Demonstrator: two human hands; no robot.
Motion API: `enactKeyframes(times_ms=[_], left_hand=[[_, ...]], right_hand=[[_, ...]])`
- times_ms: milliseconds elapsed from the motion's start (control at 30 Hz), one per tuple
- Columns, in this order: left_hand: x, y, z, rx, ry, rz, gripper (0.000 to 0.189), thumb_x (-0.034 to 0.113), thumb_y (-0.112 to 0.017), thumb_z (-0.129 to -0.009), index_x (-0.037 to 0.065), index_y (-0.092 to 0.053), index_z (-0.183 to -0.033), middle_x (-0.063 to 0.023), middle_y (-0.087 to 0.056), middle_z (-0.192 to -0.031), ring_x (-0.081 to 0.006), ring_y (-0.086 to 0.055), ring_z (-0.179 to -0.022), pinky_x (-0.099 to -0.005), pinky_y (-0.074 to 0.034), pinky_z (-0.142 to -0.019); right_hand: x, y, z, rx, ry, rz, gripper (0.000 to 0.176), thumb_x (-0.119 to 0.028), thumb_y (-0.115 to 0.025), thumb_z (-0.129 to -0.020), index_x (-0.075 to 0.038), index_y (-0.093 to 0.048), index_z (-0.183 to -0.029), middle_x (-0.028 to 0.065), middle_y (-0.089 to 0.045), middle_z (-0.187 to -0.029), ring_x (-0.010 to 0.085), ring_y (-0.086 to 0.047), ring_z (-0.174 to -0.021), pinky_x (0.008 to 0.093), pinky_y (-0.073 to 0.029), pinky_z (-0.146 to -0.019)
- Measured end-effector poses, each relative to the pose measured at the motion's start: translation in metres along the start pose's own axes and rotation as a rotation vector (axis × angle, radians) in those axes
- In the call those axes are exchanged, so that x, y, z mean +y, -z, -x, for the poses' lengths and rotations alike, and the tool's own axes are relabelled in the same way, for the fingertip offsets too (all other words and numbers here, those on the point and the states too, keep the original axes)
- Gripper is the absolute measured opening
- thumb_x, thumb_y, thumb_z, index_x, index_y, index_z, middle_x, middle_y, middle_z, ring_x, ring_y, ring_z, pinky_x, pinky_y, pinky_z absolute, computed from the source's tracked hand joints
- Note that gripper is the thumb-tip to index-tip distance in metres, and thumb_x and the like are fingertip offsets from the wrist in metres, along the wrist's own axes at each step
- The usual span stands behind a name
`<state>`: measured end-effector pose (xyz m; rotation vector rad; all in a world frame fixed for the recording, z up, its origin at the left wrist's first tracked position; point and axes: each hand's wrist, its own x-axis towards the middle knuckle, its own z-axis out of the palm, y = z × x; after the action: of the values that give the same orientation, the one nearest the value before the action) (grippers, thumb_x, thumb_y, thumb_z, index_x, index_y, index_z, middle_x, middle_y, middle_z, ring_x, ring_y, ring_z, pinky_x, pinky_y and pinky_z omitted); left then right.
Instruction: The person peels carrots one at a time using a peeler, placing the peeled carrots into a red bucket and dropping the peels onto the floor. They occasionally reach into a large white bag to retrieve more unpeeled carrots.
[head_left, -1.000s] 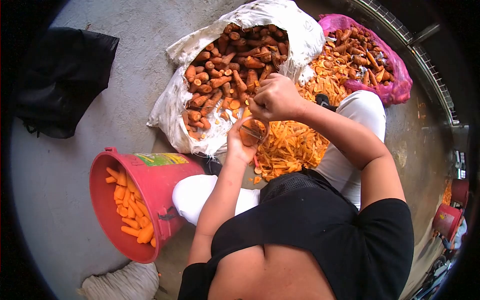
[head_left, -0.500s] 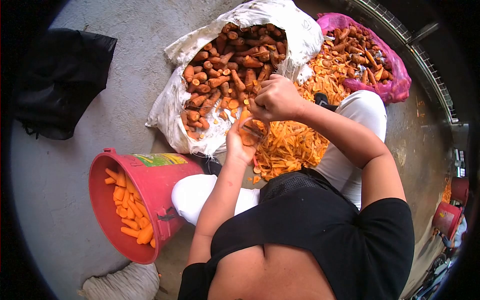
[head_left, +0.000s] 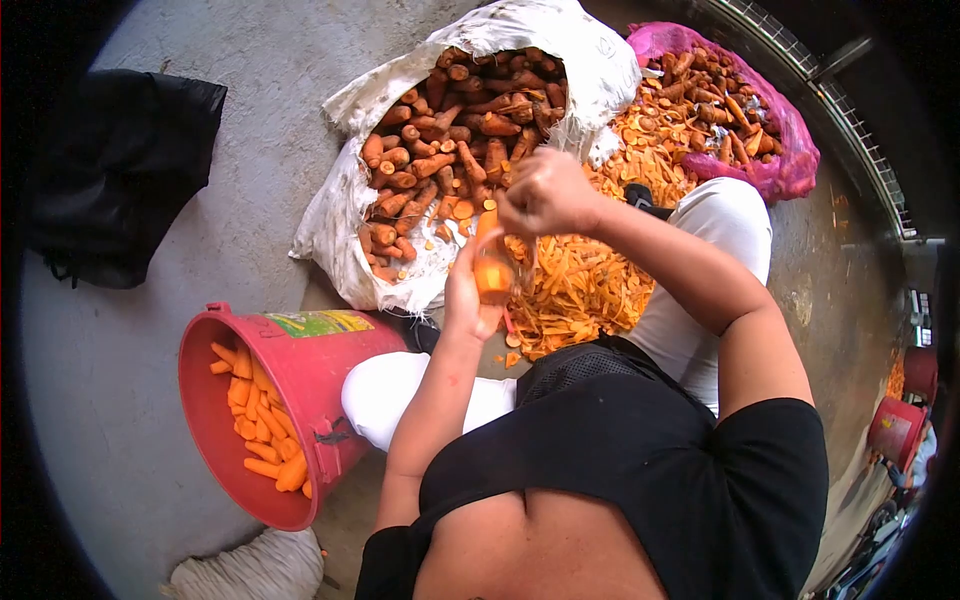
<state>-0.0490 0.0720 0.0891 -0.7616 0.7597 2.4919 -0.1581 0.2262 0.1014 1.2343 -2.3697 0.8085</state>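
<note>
My left hand (head_left: 468, 298) is closed around an orange carrot (head_left: 492, 275), its cut end facing me. Just above and to the right, my right hand (head_left: 550, 192) is closed in a fist, slightly blurred, on a peeler whose blurred frame (head_left: 505, 245) lies against the carrot. Unpeeled carrots (head_left: 430, 165) fill an open white sack (head_left: 335, 210) beyond my hands. Orange peelings (head_left: 585, 300) lie heaped on the floor under and to the right of my hands.
A red bucket (head_left: 345, 345) holding peeled carrots (head_left: 265, 415) lies tilted at left. A pink sack (head_left: 795, 165) with carrots is at upper right. Black plastic (head_left: 130, 170) lies far left, a pale sack (head_left: 250, 570) below the bucket. More red buckets (head_left: 893, 432) stand far right.
The carrot in my left hand has turned, now showing a bright cut end. My right hand has shifted slightly left, with the peeler along the carrot.
</note>
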Motion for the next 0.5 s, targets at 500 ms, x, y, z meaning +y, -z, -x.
enactKeyframes(times_ms=[500], left_hand=[[0.002,0.012,-0.015,-0.155,-0.041,0.008,0.037,0.037,-0.043,-0.097,0.007,-0.053,-0.115,-0.0103,-0.059,-0.093,-0.0203,-0.06,-0.078,-0.033,-0.053,-0.067]], right_hand=[[0.015,0.016,-0.01,-0.185,-0.277,0.017,0.033,-0.026,-0.061,-0.076,-0.01,-0.063,-0.047,0.0071,-0.053,-0.045,0.0204,-0.053,-0.041,0.0322,-0.044,-0.049]])
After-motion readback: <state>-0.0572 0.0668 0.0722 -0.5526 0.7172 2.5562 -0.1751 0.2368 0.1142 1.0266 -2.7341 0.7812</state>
